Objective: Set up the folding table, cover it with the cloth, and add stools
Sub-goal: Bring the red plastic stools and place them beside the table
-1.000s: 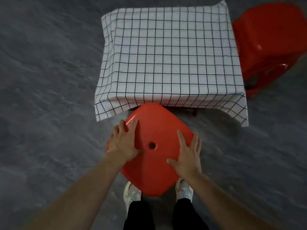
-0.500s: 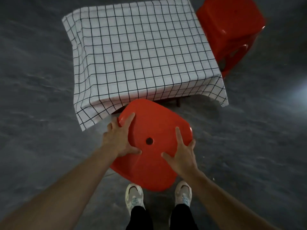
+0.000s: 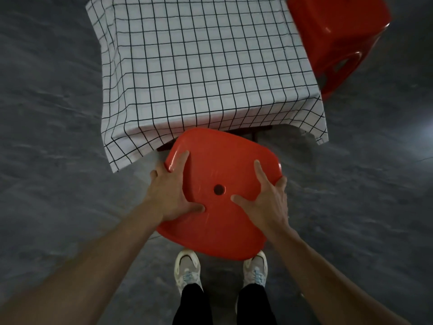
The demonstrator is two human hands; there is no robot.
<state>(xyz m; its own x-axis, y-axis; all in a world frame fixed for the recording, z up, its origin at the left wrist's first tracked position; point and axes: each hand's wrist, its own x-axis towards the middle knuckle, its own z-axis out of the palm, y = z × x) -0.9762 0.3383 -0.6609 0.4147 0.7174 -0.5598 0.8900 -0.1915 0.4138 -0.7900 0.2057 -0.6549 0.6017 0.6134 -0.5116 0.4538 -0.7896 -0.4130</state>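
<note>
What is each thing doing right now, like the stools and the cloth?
Cloth, spread flat over the table, edges hanging down.
Table, standing, mostly hidden under the cloth.
Near stool, seat up, at the table's near side, held by both hands.
Far stool, upright by the table's right side, untouched.
Left hand, grips the near stool's left edge.
Right hand, grips its right edge.

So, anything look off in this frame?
Two small things. The checked cloth hangs unevenly: its near-left corner droops well below the middle of the hem. The near stool, gripped by the left hand and right hand, is turned cornerwise to the cloth's near edge. No damage visible.
</note>
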